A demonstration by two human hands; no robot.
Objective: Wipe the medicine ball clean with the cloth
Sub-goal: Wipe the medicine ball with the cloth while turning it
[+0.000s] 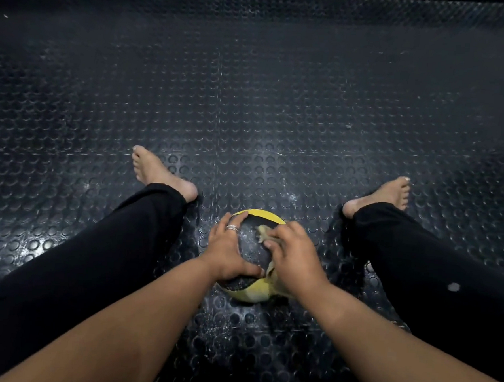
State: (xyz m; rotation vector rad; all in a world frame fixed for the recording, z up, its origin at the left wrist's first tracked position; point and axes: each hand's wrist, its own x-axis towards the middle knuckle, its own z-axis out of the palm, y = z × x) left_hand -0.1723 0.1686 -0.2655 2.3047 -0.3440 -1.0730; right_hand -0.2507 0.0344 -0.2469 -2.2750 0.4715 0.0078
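Ball (251,251) is seated on the studded floor mat (250,102) between the outstretched legs. Left hand (229,248) is spread flat on its left side, steadying it. Cloth (264,234) is bunched under the curled right hand (292,254). Firm overlapping strokes are advised; ball should be rotated to expose unwiped areas.

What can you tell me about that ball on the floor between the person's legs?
The ball is round, mostly black with yellow bands at its far and near edges, and its black surface looks grainy. It sits on the studded dark floor mat between the outstretched legs. The left hand rests spread over its left side, and the right hand presses a pale yellowish cloth against its top right.
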